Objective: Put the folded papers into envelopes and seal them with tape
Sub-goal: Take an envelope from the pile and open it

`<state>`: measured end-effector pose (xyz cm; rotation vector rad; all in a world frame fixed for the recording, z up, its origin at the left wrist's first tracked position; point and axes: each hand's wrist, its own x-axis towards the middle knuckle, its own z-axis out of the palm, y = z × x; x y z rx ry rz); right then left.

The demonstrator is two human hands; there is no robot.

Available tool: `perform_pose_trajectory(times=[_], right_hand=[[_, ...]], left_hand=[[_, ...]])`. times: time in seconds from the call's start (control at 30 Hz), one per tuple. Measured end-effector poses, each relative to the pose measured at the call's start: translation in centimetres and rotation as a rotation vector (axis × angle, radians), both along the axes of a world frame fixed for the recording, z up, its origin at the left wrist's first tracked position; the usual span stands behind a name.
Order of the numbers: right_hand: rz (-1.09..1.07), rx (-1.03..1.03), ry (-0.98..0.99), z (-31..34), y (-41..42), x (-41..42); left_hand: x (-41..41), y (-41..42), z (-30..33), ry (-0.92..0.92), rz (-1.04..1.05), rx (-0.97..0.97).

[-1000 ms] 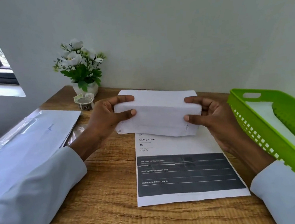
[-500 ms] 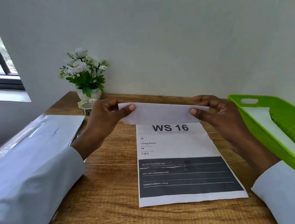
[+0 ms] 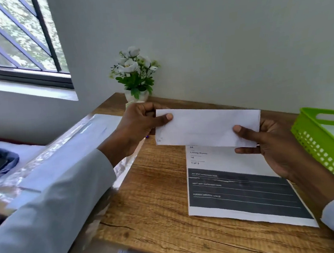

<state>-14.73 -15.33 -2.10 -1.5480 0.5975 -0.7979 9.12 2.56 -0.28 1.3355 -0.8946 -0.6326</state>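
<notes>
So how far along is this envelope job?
Early, it seems. Both the left hand and right hand hold one white envelope above the printed sheet. No tape shows on it, so sealing remains. More envelopes wait in the plastic pack.

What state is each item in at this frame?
White envelope: held above the desk by both ends, flap side not visible.
Left hand: pinches the envelope's left end.
Right hand: pinches its right end.
Printed sheet: flat on the desk, partly hidden.
Green basket: upright at the right edge.
</notes>
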Motion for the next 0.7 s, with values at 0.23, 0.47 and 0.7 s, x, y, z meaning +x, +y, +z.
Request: perform_pose_trajectory(times=[0.23,0.47,0.7], right_hand=[[0.142,-0.022,0.086,1.8,2.5,3.0],[0.136,-0.040,0.155,2.4,4.2,7.9],[0.150,0.033,0.288,-0.4,3.9,8.7]], left_hand=[[3.0,5.2,0.4,-0.119,0.082,0.014],[6.9,10.2,-0.1,-0.221,0.225,0.176],[8.0,11.2,-1.9,-0.839,0.480,0.927]])
